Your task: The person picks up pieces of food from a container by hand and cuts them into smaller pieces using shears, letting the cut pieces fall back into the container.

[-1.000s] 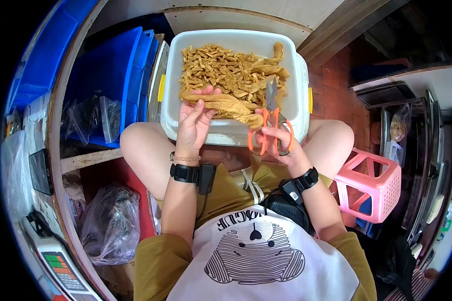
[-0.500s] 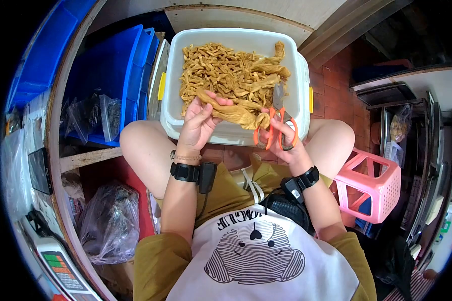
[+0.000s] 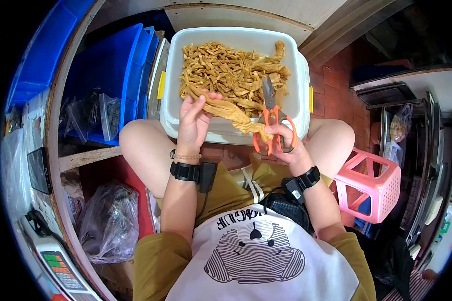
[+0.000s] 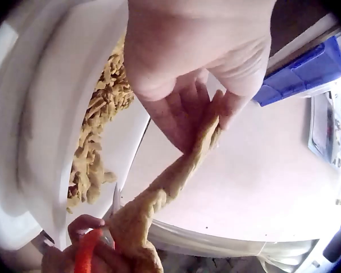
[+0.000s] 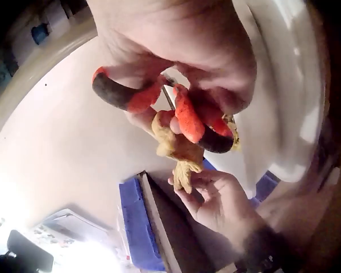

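A long, twisted tan strip (image 3: 226, 111) stretches between both hands over the near rim of a white tub (image 3: 174, 108). At its left end the left hand (image 3: 193, 120) pinches it between thumb and fingers. The right hand (image 3: 285, 143) holds orange-handled scissors (image 3: 271, 118), blades pointing away over the tub, and pinches the strip's right end beside the handles. In the left wrist view the strip (image 4: 179, 170) runs slanting down from the left hand (image 4: 187, 108). Many small cut tan pieces (image 3: 211, 65) and some longer strips (image 3: 271, 65) lie in the tub.
Blue bins (image 3: 103, 85) stand on the left shelf, with clear bags (image 3: 109, 116) inside. Below is a filled plastic bag (image 3: 109, 220); a scale (image 3: 65, 271) is at lower left. A pink stool (image 3: 381, 190) stands right of the person's knee. Racks (image 3: 417, 150) line the right side.
Compared with half a second ago, the scissors have swung left and the strip's right end hangs lower by the right hand. The strip looks straighter between the hands.
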Tool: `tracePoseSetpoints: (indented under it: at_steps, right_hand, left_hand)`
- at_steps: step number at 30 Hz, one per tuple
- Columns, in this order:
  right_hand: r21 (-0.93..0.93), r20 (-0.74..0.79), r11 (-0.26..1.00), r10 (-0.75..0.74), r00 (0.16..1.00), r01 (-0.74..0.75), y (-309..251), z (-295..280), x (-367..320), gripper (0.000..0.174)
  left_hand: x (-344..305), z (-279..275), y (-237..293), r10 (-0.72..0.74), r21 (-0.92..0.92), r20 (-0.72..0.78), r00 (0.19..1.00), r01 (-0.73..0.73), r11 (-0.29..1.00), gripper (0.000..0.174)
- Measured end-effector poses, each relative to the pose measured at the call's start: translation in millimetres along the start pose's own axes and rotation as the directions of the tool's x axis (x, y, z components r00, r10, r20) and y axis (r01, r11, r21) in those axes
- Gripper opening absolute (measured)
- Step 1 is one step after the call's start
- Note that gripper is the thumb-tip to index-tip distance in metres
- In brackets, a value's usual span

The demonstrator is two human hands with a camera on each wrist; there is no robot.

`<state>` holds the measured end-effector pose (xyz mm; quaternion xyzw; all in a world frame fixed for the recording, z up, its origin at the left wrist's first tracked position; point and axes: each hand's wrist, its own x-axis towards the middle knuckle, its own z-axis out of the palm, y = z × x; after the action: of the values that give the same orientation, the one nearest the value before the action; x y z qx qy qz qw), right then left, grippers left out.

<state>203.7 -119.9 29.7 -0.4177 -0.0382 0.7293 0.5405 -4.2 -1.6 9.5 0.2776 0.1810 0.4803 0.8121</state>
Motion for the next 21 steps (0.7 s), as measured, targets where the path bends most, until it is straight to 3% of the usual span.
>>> tracePoseSetpoints:
  at_steps: [2,4,5,6,8,13,15,16,19,21]
  right_hand:
    - [-0.078,-0.004,0.997,0.021,1.000,-0.022,2,-4,1,0.045]
    - [-0.228,0.070,0.974,0.007,0.998,0.009,2,8,-1,0.049]
    - [-0.345,0.058,0.936,0.090,0.994,-0.065,-6,12,-5,0.054]
    - [-0.345,0.055,0.936,0.090,0.994,-0.065,-4,13,-4,0.054]
    - [-0.492,0.167,0.869,0.035,0.985,0.053,5,15,2,0.061]
    - [-0.575,0.095,0.818,0.054,0.994,0.011,6,17,1,0.073]
    - [-0.679,0.040,0.734,0.018,0.999,0.014,-2,23,-3,0.072]
    - [-0.679,0.039,0.734,0.018,0.999,0.013,-1,22,-1,0.072]
    - [-0.725,0.078,0.684,-0.036,0.996,0.081,2,14,3,0.068]
    - [-0.712,0.161,0.633,-0.275,0.948,0.304,7,10,3,0.064]
  left_hand:
    - [1,-2,1,0.086,0.032,-0.172,0.981,-0.082,0.996,0.021]
    - [2,-4,5,0.124,0.105,-0.219,0.968,-0.103,0.989,0.021]
    - [3,-5,8,0.167,0.179,-0.258,0.952,-0.122,0.976,0.022]
    - [2,-4,10,0.164,0.176,-0.258,0.952,-0.120,0.977,0.022]
    - [0,-3,16,0.205,0.206,-0.292,0.934,-0.148,0.967,0.021]
    - [-10,0,30,0.113,0.138,-0.278,0.954,-0.077,0.988,0.021]
    - [-13,-3,31,-0.017,-0.061,-0.261,0.965,0.001,0.998,0.022]
    - [-14,-5,33,-0.018,-0.062,-0.261,0.965,0.002,0.998,0.022]
    - [-16,-2,38,-0.067,-0.182,-0.164,0.984,0.037,0.983,0.024]
    - [-23,2,44,-0.086,-0.252,0.277,0.957,0.159,0.955,0.024]
